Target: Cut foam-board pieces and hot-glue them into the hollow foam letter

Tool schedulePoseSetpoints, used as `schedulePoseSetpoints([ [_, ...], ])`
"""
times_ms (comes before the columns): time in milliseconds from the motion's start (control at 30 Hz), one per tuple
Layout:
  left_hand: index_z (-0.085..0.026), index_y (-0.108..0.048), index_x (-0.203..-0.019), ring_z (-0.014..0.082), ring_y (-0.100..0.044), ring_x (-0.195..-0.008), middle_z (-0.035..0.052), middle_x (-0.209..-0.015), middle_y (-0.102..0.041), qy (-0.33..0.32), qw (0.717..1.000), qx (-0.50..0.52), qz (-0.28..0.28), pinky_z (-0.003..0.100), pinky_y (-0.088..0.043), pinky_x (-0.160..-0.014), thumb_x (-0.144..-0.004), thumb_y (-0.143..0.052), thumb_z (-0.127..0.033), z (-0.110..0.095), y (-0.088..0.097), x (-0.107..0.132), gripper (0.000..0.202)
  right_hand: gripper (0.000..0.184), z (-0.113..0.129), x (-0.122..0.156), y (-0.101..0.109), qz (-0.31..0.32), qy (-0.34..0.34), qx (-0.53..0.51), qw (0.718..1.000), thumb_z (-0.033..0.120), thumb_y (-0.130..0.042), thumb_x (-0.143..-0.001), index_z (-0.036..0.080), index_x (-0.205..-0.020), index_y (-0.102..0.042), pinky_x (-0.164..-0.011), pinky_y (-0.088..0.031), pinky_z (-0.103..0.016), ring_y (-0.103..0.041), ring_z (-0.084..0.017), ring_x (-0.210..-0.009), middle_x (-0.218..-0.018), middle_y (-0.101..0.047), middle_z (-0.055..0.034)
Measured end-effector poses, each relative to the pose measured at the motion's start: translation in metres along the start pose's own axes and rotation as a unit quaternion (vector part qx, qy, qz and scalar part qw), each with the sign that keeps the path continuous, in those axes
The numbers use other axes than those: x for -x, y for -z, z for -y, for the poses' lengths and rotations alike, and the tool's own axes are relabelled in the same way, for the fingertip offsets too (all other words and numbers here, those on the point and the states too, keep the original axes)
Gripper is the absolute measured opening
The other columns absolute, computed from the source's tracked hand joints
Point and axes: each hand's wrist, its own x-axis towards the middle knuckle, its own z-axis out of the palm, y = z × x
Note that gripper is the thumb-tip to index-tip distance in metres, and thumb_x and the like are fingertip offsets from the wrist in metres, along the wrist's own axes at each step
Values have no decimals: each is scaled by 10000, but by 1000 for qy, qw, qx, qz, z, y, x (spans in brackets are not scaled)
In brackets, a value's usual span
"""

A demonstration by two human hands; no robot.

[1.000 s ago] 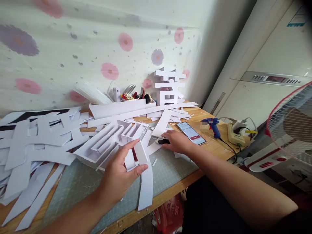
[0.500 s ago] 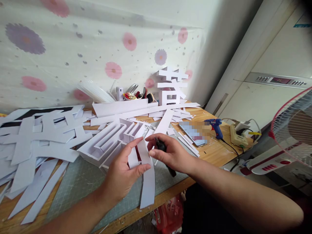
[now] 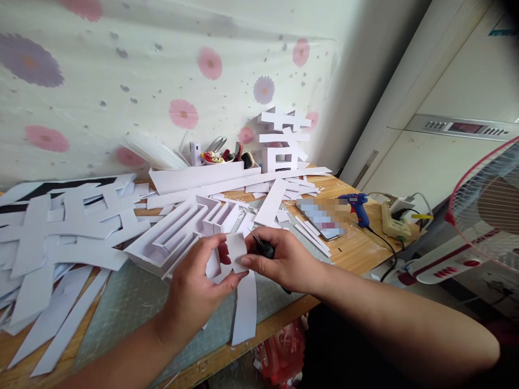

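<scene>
Because the right hand (image 3: 290, 260) curls round it, most of the black tool (image 3: 266, 248) is hidden from me. Past the left hand (image 3: 197, 274), which partly covers it, stands a walled white form (image 3: 141, 262) with narrow open channels; farther off, jumbled small items (image 3: 221, 158) sit in or behind a long white box (image 3: 197, 180), I can't tell which. The left thumb and forefinger pinch the small white piece (image 3: 235, 249) between them, the right thumb touching its edge
</scene>
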Motion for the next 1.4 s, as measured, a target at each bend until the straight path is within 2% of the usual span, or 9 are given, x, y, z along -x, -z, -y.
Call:
schedulePoseSetpoints([
  [167,-202,-521,-1193,205,-676,-821,18,-888,-680,-24,999,-17,-19,312,-537,-761,-743,-721,-332,0,0,0,510,164,-2,-3,0,-9,-51,36,998,257,-672,-743,168,-712,-538,-575,-366,-222,-417,-86,-597,-627,-485,52],
  [367,-210,-515,-1177,235,-677,-893,47,-962,-682,-39,999,-30,5,353,-544,-817,-731,-689,-285,1,-1,-1,484,146,-3,-3,-3,-7,-68,65,996,224,-666,-738,166,-702,-537,-567,-365,-214,-416,-83,-593,-621,-484,56],
  [467,-209,-531,-1143,234,-679,-881,45,-958,-685,-30,999,-26,6,349,-546,-802,-716,-684,-282,1,-1,-1,459,137,-3,-1,-2,2,-41,84,996,226,-660,-758,163,-711,-548,-569,-370,-209,-424,-84,-600,-629,-488,52],
  [567,-213,-547,-1108,237,-672,-879,37,-944,-688,2,1000,4,14,349,-544,-788,-687,-715,-326,0,1,-2,467,153,-5,-1,2,26,21,85,996,295,-615,-837,157,-783,-577,-597,-400,-212,-458,-95,-636,-687,-534,27],
  [667,-213,-546,-1094,230,-659,-879,38,-979,-684,44,996,63,48,336,-538,-771,-673,-741,-381,1,3,-1,494,190,-9,1,8,57,95,113,987,337,-567,-890,149,-866,-588,-652,-439,-236,-517,-114,-690,-779,-597,-17],
  [733,-213,-539,-1098,218,-650,-844,31,-954,-679,74,989,101,74,321,-534,-738,-685,-735,-411,2,4,1,498,203,-10,2,12,63,119,135,982,345,-560,-900,144,-912,-592,-672,-454,-246,-554,-126,-715,-817,-626,-41],
  [833,-208,-526,-1116,214,-637,-837,29,-945,-670,114,978,147,93,319,-525,-742,-696,-728,-436,4,5,2,519,162,-12,3,15,64,121,190,972,292,-563,-892,145,-950,-600,-680,-462,-247,-594,-136,-732,-848,-660,-61],
  [1033,-210,-526,-1110,233,-631,-892,32,-961,-664,142,952,240,124,327,-512,-788,-685,-744,-421,2,5,1,523,150,-12,3,11,101,143,329,928,167,-596,-776,169,-924,-622,-660,-443,-234,-608,-146,-692,-792,-682,-45],
  [1400,-216,-528,-1111,225,-603,-894,29,-971,-655,152,937,279,147,340,-487,-822,-690,-749,-435,4,5,3,524,154,-8,4,9,121,165,367,907,163,-563,-738,159,-872,-638,-604,-418,-237,-580,-147,-633,-723,-672,-39],
])
